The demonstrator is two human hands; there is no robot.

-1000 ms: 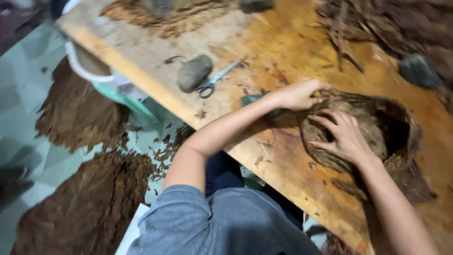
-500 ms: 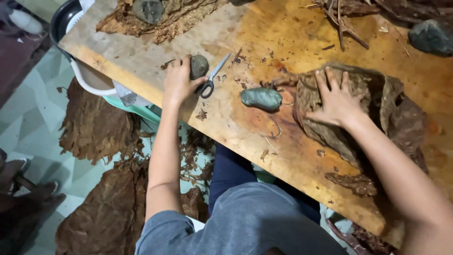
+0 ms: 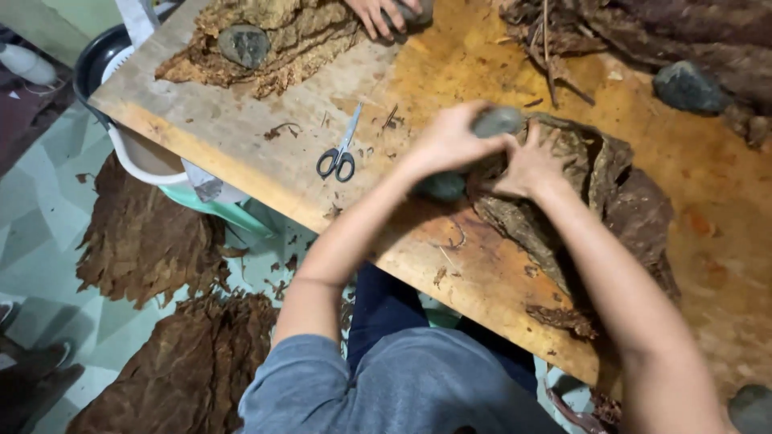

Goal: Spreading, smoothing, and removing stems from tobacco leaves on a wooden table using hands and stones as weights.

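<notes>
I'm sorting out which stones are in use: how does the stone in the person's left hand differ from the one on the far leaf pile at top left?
The stone in the left hand is gripped by the left hand at the near leaf stack; the stone on the far pile lies untouched on the far leaf pile. The held one is partly hidden by fingers; the other shows whole. Both are smooth, grey and rounded.

a worn wooden table point(image 3: 241, 137) carries piles of dry brown leaves point(image 3: 595, 185), several grey stones point(image 3: 690, 87), small black-handled scissors point(image 3: 339, 156) and leaf crumbs. on the tiled floor point(image 3: 48, 233) beside it lie more big brown leaves point(image 3: 145, 241).
</notes>
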